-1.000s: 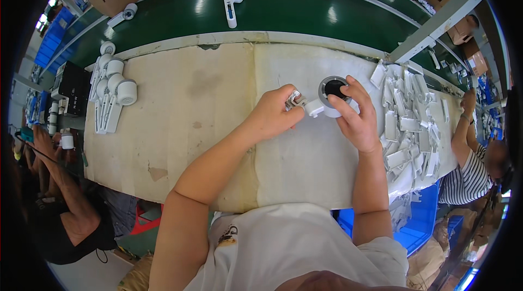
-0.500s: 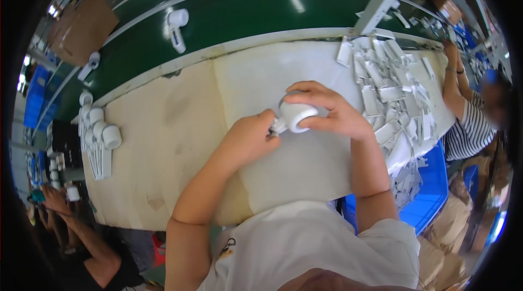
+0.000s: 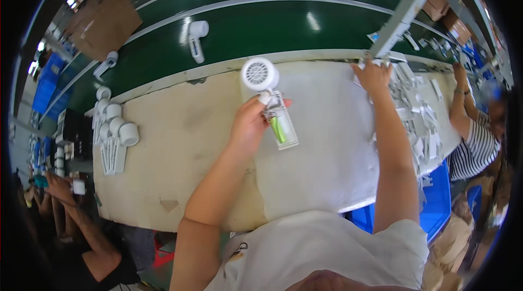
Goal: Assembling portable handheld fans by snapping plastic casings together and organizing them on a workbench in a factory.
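My left hand [image 3: 249,123] is closed around a white handheld fan [image 3: 260,74] near the middle of the worktable. The fan's round grille faces up, and its handle lies open, showing a green cylindrical part, probably a battery, inside. My right hand [image 3: 375,77] reaches to the far right, its fingers spread over the far edge of a pile of white plastic covers [image 3: 417,108]. Its fingertips touch pale pieces there; whether one is gripped is not plain.
Several white fans [image 3: 115,125] stand grouped at the table's left end. More fans, including one [image 3: 196,40], lie on the green conveyor [image 3: 245,26] beyond. A metal post [image 3: 406,10] rises by the pile. A blue bin [image 3: 436,204] sits lower right. Co-workers flank both sides.
My right hand has left the fan and moved right to the pile of covers. My left hand has turned the fan so its grille and open handle show.
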Action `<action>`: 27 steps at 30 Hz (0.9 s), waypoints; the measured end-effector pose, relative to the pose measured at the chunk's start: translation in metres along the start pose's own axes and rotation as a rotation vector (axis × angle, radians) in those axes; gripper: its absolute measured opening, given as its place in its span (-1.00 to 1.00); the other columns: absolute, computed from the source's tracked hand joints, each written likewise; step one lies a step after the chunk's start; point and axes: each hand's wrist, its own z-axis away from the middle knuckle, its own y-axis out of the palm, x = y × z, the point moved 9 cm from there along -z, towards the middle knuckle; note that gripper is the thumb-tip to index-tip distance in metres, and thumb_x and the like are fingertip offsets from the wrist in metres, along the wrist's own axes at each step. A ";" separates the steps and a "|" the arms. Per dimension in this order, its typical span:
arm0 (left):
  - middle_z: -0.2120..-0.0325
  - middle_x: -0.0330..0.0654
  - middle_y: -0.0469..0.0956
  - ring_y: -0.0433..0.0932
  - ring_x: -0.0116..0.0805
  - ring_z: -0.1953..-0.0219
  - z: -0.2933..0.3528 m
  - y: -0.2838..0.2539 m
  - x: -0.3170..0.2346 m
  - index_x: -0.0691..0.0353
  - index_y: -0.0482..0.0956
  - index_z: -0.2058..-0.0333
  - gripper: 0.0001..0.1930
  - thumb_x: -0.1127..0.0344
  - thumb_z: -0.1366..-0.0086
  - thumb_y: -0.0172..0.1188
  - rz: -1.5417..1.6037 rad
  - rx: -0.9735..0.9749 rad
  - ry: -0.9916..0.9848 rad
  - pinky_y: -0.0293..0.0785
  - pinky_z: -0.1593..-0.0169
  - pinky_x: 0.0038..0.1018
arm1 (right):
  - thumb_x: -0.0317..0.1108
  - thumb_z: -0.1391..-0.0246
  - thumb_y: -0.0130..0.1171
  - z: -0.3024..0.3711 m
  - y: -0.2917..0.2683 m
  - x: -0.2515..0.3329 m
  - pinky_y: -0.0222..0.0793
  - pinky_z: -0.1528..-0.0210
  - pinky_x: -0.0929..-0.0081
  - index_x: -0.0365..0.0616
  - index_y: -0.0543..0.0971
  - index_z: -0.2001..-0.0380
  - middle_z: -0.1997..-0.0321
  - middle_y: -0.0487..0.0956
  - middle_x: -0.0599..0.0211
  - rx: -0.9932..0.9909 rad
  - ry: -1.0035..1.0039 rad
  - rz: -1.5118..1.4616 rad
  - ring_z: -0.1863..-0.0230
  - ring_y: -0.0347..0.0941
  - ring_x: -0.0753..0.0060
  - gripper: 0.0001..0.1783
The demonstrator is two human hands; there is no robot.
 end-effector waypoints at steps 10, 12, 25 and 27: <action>0.10 -0.08 0.50 0.48 -0.47 0.22 -0.002 -0.010 -0.005 0.27 0.37 0.01 -0.64 0.19 -0.29 -0.03 0.040 -0.059 0.027 0.40 0.31 -0.57 | -0.40 0.02 0.06 0.015 -0.012 0.037 0.38 0.25 0.36 -0.13 0.39 0.07 0.36 0.54 0.18 0.069 -0.046 -1.134 0.29 0.50 0.30 -0.63; 0.05 -0.06 0.47 0.49 -0.42 0.19 -0.002 -0.017 -0.007 0.29 0.35 -0.01 -0.62 0.22 -0.28 0.00 0.116 -0.123 0.076 0.43 0.26 -0.52 | -0.41 -0.01 0.04 0.058 -0.017 0.083 0.39 0.34 0.46 -0.15 0.40 0.13 0.31 0.49 0.25 0.461 0.131 -2.000 0.37 0.46 0.39 -0.70; -0.05 -0.01 0.36 0.44 -0.27 0.02 0.005 0.012 0.003 0.28 0.30 -0.07 -0.56 0.28 -0.24 0.08 0.062 -0.018 0.212 0.47 0.10 -0.36 | -0.57 0.15 0.22 0.158 -0.126 0.125 0.33 0.14 0.51 -0.20 0.53 0.20 0.22 0.45 0.23 0.028 -0.470 -1.453 0.18 0.39 0.31 -0.66; -0.08 0.00 0.32 0.42 -0.26 -0.01 0.008 0.013 0.004 0.27 0.28 -0.08 -0.56 0.32 -0.24 0.07 0.094 -0.014 0.232 0.47 0.08 -0.36 | -0.54 0.17 0.25 0.162 -0.127 0.128 0.42 0.15 0.42 -0.14 0.51 0.13 0.13 0.46 0.18 -0.025 -0.545 -1.422 0.14 0.44 0.23 -0.58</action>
